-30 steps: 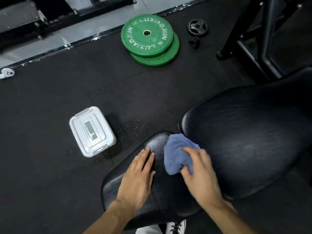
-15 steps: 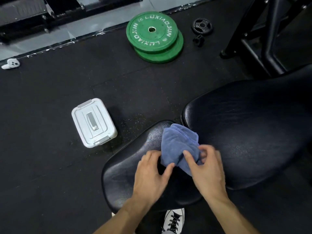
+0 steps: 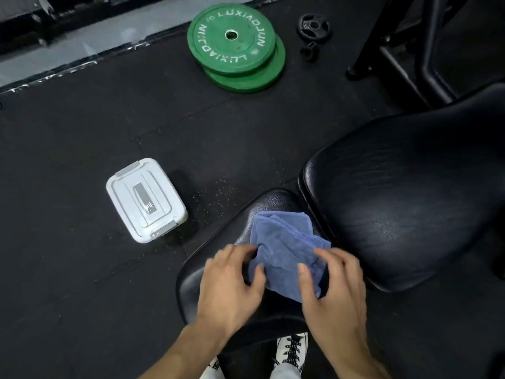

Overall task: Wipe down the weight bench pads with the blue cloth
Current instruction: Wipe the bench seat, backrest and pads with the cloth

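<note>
A crumpled blue cloth [image 3: 284,244] lies on the small black seat pad [image 3: 246,212] of the weight bench. My left hand [image 3: 232,283] pinches the cloth's near left edge. My right hand [image 3: 333,291] grips its near right side, thumb on top. The larger black back pad [image 3: 404,192] stretches away to the right, just past a narrow gap from the seat pad. Both pads look shiny and creased.
A white lidded plastic box [image 3: 146,199] sits on the black rubber floor to the left. Two stacked green weight plates [image 3: 237,47] and a small black plate [image 3: 313,25] lie farther off. A black metal frame [image 3: 396,58] stands at upper right. My white shoe [image 3: 291,351] shows below the seat.
My left hand went from flat on the seat pad to gripping the cloth's left edge. Both hands now hold the cloth, which has spread out wider.
</note>
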### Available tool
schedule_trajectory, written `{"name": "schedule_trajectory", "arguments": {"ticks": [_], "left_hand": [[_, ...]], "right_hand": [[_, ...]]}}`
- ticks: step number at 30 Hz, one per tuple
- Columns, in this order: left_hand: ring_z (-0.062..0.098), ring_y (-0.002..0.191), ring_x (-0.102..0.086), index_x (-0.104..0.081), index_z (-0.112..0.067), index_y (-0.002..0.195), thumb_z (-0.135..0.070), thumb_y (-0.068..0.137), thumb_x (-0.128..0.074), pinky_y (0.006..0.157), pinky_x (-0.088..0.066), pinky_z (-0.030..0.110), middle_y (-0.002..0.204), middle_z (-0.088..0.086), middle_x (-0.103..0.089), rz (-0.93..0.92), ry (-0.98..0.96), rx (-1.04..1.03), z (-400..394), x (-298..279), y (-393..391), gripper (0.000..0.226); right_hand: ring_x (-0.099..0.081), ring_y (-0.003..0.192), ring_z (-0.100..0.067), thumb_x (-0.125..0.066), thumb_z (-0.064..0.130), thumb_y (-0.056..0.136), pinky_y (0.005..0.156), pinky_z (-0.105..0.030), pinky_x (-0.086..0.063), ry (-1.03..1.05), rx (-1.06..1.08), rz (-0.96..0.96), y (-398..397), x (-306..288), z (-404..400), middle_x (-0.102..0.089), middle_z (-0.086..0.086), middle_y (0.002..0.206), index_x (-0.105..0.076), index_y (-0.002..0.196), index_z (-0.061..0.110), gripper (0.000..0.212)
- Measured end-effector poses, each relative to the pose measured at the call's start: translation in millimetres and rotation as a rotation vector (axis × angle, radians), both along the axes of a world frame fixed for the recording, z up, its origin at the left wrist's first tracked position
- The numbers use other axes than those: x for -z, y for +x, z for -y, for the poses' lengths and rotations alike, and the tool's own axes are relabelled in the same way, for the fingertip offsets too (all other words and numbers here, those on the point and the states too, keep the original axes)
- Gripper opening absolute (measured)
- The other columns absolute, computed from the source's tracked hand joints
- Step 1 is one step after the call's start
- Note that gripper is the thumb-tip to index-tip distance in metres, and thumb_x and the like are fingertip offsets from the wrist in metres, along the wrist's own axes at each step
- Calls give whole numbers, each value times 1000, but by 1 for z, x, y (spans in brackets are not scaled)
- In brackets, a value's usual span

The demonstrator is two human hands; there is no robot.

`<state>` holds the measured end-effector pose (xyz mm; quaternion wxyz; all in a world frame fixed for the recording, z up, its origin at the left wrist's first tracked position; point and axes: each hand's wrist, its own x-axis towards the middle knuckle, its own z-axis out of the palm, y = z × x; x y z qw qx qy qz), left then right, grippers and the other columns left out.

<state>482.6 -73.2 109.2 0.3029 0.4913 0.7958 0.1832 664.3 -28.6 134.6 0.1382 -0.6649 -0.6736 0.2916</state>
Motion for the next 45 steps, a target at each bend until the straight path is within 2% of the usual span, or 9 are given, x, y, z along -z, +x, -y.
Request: {"name": "schedule_trajectory", "arguments": {"ticks": [3,7,11,19,23,26,33,39,45], "left_hand": [[13,112,-57,-63,-29,125,-40,93,-53,100,-45,34,122,-11,-60,-27,126,-86,1,7,-13,36],[22,139,-50,-54,-16,145,-32,102,-46,115,-42,45,151,4,-51,-144,109,62,13,44,-24,47],[20,151,-36,-40,-17,156,-34,105,-34,123,-26,41,163,4,-39,-286,51,174,22,61,-21,54],[21,151,-35,-41,-17,156,-32,103,-36,125,-26,41,162,4,-40,-290,65,177,24,63,-21,54],[21,152,-33,-40,-16,156,-31,103,-35,125,-26,42,163,4,-38,-295,57,181,23,64,-22,55],[21,152,-34,-41,-16,156,-30,103,-35,124,-27,43,162,4,-39,-293,66,182,23,65,-22,55],[22,150,-36,-40,-16,156,-30,103,-34,125,-27,43,162,4,-39,-312,51,185,23,59,-21,55],[23,149,-37,-40,-15,155,-30,104,-33,124,-30,45,162,5,-40,-345,45,176,22,57,-19,54],[26,148,-39,-42,-12,154,-28,103,-35,123,-30,46,160,9,-41,-385,84,175,22,60,-16,54]], "right_hand": [[-52,129,-15,-46,47,99,104,-40,-47,183,-205,95,-30,9,8,-55,5,142,-62,133,24,44],[-20,158,-27,-32,42,105,122,-58,-29,121,-403,349,-49,53,14,-25,-8,170,-35,159,28,56],[-15,159,-31,-35,42,102,122,-63,-22,155,-457,429,-56,66,-4,-19,-10,171,-29,161,31,60],[-13,159,-30,-35,50,95,122,-67,-14,126,-548,464,-88,64,-70,-21,-7,171,-40,155,35,62],[-23,156,-33,-26,56,101,120,-67,-18,167,-531,503,-93,61,-86,-33,-7,167,-49,150,35,58],[-17,158,-34,-21,52,103,120,-67,-17,184,-532,565,-95,71,-84,-25,-6,170,-36,157,37,58],[-5,160,-27,-20,44,107,125,-61,-17,198,-407,497,-35,74,-38,-12,-6,173,-19,164,30,58],[-13,159,-32,-28,36,104,120,-64,-26,165,-297,485,38,77,35,-15,-11,172,-26,162,23,59],[-14,158,-35,-34,34,102,120,-66,-24,118,-212,444,41,81,48,-19,-13,171,-38,157,20,57]]}}
